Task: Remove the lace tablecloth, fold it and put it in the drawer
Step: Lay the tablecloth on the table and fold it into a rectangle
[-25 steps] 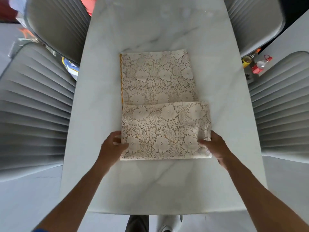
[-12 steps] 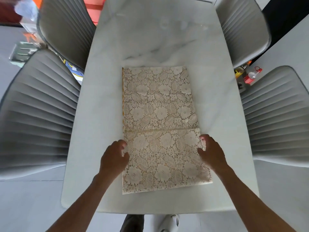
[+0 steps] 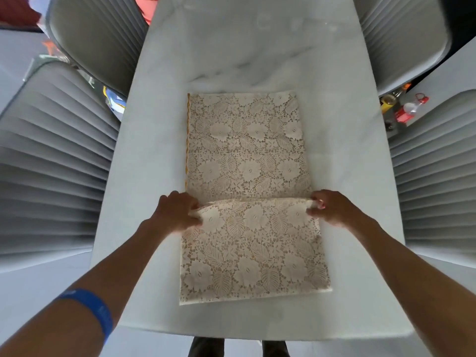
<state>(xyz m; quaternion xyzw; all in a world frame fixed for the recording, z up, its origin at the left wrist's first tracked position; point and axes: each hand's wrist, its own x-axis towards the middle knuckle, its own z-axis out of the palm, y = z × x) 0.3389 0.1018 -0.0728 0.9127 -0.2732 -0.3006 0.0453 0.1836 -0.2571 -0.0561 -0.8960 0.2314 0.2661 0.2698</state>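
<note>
Nearest, the toes of dark shoes (image 3: 206, 347) show under the near edge of the bench (image 3: 347, 176) — a white marble-look top with grey veining, long and narrow, running away from the viewer. A blue band (image 3: 95, 309) circles the left forearm; any print on it is too blurred to read. The lace tablecloth (image 3: 247, 202) lies folded flat on the middle of the bench, cream with a flower and leaf pattern, its near part doubled over the rest. The left hand (image 3: 176, 211) pinches the left end of that folded edge, fingers curled — the right hand (image 3: 331, 208) pinches the right end likewise. Grey ribbed chairs (image 3: 51, 163) flank both sides, and past the right pair small bottles (image 3: 409, 108) sit on the floor.
</note>
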